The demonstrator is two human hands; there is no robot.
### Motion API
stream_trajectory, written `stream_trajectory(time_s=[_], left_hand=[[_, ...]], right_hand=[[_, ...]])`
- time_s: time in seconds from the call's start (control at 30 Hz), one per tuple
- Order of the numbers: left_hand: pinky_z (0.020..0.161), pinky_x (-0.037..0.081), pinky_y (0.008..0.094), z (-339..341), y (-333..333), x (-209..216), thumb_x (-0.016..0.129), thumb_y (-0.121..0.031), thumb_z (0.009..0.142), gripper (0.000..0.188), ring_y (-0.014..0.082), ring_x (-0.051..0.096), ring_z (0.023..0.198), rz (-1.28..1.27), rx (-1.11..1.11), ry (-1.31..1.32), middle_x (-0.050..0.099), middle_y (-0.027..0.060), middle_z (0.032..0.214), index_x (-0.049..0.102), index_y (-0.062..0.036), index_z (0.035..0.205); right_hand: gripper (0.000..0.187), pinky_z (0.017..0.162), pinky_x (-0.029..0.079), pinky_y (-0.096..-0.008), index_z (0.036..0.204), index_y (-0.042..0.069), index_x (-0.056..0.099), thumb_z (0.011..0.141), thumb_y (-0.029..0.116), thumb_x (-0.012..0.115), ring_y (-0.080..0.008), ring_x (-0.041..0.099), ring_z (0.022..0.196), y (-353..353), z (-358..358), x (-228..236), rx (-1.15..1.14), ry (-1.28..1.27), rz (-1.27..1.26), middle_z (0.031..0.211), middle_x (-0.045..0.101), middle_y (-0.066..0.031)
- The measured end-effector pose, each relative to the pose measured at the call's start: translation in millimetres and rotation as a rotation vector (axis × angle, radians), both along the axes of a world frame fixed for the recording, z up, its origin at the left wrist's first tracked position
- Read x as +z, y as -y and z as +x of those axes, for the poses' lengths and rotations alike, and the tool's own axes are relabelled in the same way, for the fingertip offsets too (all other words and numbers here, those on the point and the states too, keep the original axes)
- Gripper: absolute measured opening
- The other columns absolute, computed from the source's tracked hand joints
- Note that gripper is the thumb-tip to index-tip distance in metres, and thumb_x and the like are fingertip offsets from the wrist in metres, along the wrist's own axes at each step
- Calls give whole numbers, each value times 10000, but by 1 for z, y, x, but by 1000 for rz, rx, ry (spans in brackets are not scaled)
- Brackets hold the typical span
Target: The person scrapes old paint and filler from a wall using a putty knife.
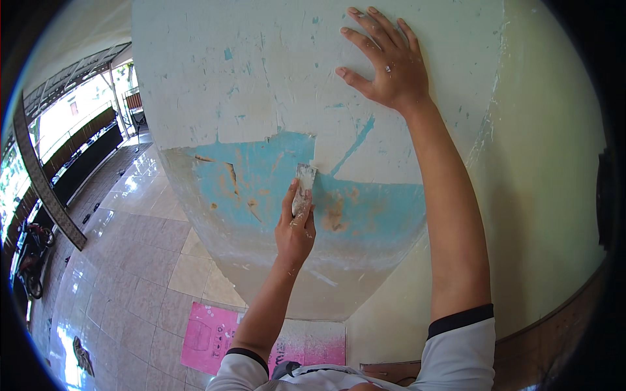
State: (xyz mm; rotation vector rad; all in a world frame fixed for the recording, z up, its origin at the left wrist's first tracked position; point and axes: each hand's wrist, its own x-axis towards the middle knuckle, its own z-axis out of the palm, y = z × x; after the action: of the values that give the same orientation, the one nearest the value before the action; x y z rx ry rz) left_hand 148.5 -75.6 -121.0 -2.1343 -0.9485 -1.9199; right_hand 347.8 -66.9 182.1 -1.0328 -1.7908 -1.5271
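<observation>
My left hand [297,234] is closed around a paint scraper [304,188] flecked with white. The scraper's blade end meets the wall [274,78] at the border between pale paint and a bared blue patch [254,176]. Brown stains and a few cracks mark that patch. Higher up on the right, my right hand [391,62] lies flat on the pale paint with its fingers spread, holding nothing. White flakes stick to both hands. A thin blue strip [355,146] shows through the paint between the two hands.
Pink sheets [208,335] lie on the tiled floor [124,260] under the wall, sprinkled with white flakes. A pale green wall [541,195] adjoins on the right. To the left are a slanting post [49,176], a parked motorcycle [32,260] and a dark object [83,356] on the floor.
</observation>
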Motion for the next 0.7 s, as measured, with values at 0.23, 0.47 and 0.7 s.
stream_trajectory(time_s=[0.23,0.47,0.7], left_hand=[[767,622,341,-4,-1,-11,677,119,866,464,344,652,1219,0,27,-10,500,186,1508,690,-81,1284],[776,629,344,-2,-7,18,684,111,864,441,368,643,1228,3,-29,-11,488,201,1511,694,-72,1265],[791,624,344,-3,-2,-10,683,81,888,435,377,644,1227,32,5,-12,516,200,1486,672,-65,1297]], right_hand=[[667,1220,226,-606,1375,178,579,875,611,663,-308,312,1507,-3,-1,1,8,-3,13,1608,386,-66],[601,1246,222,-519,1434,348,531,903,604,650,-176,334,1504,-8,3,-4,123,34,146,1610,401,85],[556,1230,252,-504,1382,311,573,902,575,673,-183,376,1480,-8,-1,-3,120,37,165,1579,448,73]])
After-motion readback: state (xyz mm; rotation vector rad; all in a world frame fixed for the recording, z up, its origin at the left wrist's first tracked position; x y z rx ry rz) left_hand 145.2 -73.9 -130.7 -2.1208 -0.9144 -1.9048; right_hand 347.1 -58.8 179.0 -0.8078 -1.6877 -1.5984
